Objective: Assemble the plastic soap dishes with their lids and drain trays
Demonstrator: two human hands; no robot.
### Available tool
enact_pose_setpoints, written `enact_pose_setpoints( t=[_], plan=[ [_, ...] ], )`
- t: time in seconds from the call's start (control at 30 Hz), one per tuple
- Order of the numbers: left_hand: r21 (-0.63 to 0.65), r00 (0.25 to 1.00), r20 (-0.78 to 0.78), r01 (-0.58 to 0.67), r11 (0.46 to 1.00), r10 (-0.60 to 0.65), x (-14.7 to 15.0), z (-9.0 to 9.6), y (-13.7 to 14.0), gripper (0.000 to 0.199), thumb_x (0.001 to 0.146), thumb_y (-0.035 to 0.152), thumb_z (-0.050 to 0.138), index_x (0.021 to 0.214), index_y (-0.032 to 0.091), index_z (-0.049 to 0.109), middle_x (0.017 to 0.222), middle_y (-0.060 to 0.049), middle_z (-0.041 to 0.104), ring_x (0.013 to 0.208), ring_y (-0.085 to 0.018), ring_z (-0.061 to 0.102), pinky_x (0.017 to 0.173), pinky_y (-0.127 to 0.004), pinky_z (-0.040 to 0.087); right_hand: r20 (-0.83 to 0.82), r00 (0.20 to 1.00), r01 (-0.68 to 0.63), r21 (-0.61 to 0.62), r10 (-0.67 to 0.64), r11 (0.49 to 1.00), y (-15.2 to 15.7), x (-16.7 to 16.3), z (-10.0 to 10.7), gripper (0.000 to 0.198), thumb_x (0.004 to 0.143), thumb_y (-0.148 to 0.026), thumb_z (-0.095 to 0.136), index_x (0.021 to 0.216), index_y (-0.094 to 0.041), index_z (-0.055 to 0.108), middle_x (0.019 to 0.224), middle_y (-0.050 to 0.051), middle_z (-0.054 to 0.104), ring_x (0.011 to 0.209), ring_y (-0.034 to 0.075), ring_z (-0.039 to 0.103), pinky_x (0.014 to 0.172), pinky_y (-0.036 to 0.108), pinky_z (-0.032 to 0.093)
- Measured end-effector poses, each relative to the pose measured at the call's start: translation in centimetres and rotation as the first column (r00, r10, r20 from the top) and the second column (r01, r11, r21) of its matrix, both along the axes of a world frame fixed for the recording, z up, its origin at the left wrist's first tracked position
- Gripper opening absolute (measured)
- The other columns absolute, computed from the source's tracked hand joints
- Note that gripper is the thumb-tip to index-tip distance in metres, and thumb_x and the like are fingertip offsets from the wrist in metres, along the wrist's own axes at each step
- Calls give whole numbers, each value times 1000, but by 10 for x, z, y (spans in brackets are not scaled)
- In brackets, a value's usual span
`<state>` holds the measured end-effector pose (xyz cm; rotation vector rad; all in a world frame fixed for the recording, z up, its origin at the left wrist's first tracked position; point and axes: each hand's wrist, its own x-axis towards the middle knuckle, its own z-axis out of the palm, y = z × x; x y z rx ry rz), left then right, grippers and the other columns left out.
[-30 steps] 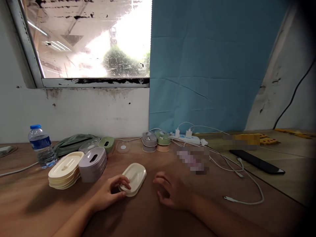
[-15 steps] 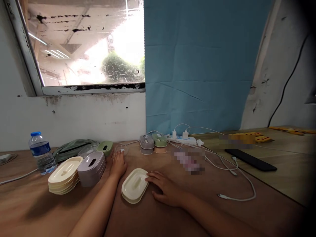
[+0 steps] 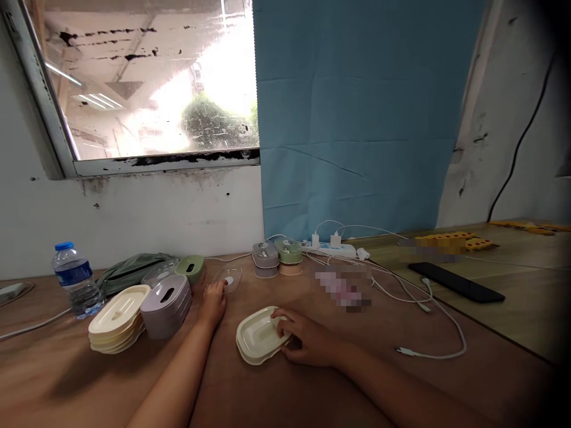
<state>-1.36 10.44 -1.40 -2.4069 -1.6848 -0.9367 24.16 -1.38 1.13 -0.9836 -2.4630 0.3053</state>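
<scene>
My right hand (image 3: 307,339) grips the right end of a cream, rounded-rectangular plastic lid (image 3: 259,336), fingers on top and thumb at the near edge. The lid's near left end appears slightly raised. Farther off, my left hand (image 3: 215,302) has its fingers bunched at the near left edge of a clear round lid (image 3: 234,279) with a white centre. Left of that arm stand stacked lilac boxes (image 3: 165,306) with a slotted top. Beside them is a stack of cream lids (image 3: 118,318). A green slotted piece (image 3: 190,268) sits behind.
A water bottle (image 3: 75,279) and a dark green bag (image 3: 131,273) stand at the left. Two small lidded boxes, lilac (image 3: 265,258) and green (image 3: 289,255), are by the wall. A power strip (image 3: 345,251), white cables (image 3: 439,356) and a black phone-like slab (image 3: 457,282) lie right.
My right hand has closed on the cream lid, which has shifted right. My left hand has drawn back slightly, and the clear lid has come nearer and to the right.
</scene>
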Motion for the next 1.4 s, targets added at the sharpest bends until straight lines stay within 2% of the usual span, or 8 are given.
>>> enact_pose_setpoints(
  t=[0.17,0.3,0.4,0.57,0.7,0.83,1.23,1.4],
  plan=[
    [0,997,3,74,997,-74,8,-5,-17,37,70,3,38,104,14,48,94,-9,60,94,-21,54,88,-40,38,26,996,-86,-41,88,995,-1,8,8,15,74,-21,54,89,-19,53,114,7,49,104,17,49,88,28,40],
    [39,995,-39,88,995,-86,2,-5,-52,46,69,5,39,114,12,43,118,-12,49,122,-26,32,101,-47,23,63,992,-103,-62,106,993,0,15,15,14,79,-24,49,91,-19,53,116,8,49,106,17,48,89,29,40],
    [143,982,-164,118,983,-94,-15,4,-82,46,70,9,42,116,17,44,126,-9,43,128,-25,20,105,-45,15,82,993,-81,-61,86,995,2,19,15,14,81,-25,48,92,-20,53,117,8,49,107,17,47,90,30,39],
    [377,963,-191,-108,920,191,-56,28,-96,39,75,17,42,114,15,45,126,-13,42,130,-29,13,105,-48,11,102,992,-75,-50,80,996,6,18,12,14,79,-24,50,92,-20,53,116,7,49,106,18,48,90,31,40],
    [409,935,-106,-268,872,337,-88,32,-76,40,77,25,41,113,7,42,111,-18,53,122,-31,31,101,-48,21,126,989,-79,-25,81,997,5,19,14,15,78,-25,51,91,-20,55,115,7,50,105,19,49,89,32,40],
    [299,936,-171,-247,922,307,-104,28,-65,36,82,30,37,112,11,41,92,-12,64,94,-25,57,96,-43,31,169,980,-106,-9,106,994,4,22,22,14,80,-28,50,91,-21,54,115,7,50,104,19,50,88,31,41],
    [144,980,-83,-170,975,183,-107,44,-74,38,85,33,35,117,14,37,95,-13,61,93,-25,58,80,-39,44,129,989,-74,26,71,997,-17,-16,21,15,77,-32,56,84,-20,56,103,6,55,89,19,54,79,31,44],
    [239,994,6,-110,965,111,-103,54,-82,39,86,36,35,120,17,33,104,-12,59,100,-24,55,85,-41,42,97,989,-115,16,113,993,-21,-28,14,18,76,-33,56,88,-20,56,98,5,55,88,19,53,81,32,42]
  ],
)
